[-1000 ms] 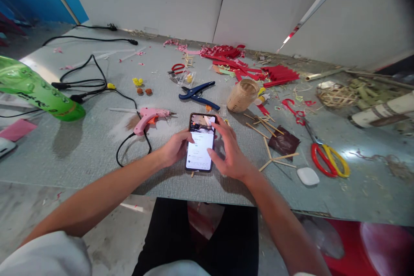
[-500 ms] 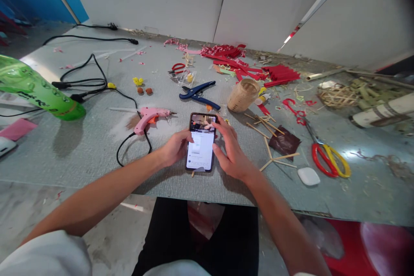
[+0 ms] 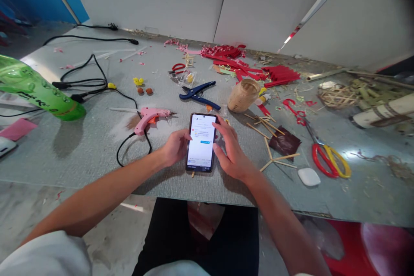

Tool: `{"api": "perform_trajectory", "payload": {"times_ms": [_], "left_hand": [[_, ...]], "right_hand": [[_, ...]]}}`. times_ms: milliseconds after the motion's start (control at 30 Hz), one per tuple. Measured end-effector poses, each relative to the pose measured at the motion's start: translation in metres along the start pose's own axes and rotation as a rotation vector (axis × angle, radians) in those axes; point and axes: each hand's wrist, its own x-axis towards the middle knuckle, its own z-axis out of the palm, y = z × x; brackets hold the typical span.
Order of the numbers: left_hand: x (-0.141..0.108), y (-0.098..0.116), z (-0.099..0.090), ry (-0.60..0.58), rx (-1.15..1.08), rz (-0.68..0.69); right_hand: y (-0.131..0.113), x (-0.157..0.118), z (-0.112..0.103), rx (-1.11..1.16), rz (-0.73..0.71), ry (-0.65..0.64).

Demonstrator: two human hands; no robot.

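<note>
A smartphone (image 3: 201, 151) with a lit white chat-like screen is between my two hands, over the front part of the table. My left hand (image 3: 177, 147) grips its left edge, with the thumb over the screen and the other fingers hidden. At the right edge, my right hand (image 3: 232, 151) holds the upper corner with its fingers, the thumb close to the side. A short wooden stick (image 3: 193, 174) pokes out below the phone. Left of the phone lies a pink glue gun (image 3: 149, 118), and beyond it a dark blue cutter (image 3: 197, 95).
Thin sticks (image 3: 271, 155), a brown packet (image 3: 284, 141), a white case (image 3: 308, 177) and red-yellow scissors (image 3: 326, 159) lie to the right. A bamboo cup (image 3: 243, 95) stands behind. A green bottle (image 3: 42, 90) and black cable (image 3: 87, 79) are left; red paper strips (image 3: 239, 67) lie at the back.
The phone's screen has switched from a page with a picture at its top to a mostly white chat-like page. Both hands have stayed in place.
</note>
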Motion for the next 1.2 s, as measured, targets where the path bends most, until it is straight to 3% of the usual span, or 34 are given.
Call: {"api": "perform_trajectory", "payload": {"times_ms": [333,1000,1200], "left_hand": [[0.0012,-0.0009,-0.0004,-0.005,-0.009,-0.005],[0.0035,-0.0016,-0.0041,-0.026,0.008,0.028],[0.0050,-0.0042,-0.0059,-0.046,0.026,0.025]], "right_hand": [[-0.0007,0.0010,0.0024,-0.055,-0.005,0.028],[-0.0049,0.0001,-0.0003,-0.034,0.026,-0.062],[-0.0004,0.0002,0.0034,-0.034,0.024,0.027]]}}
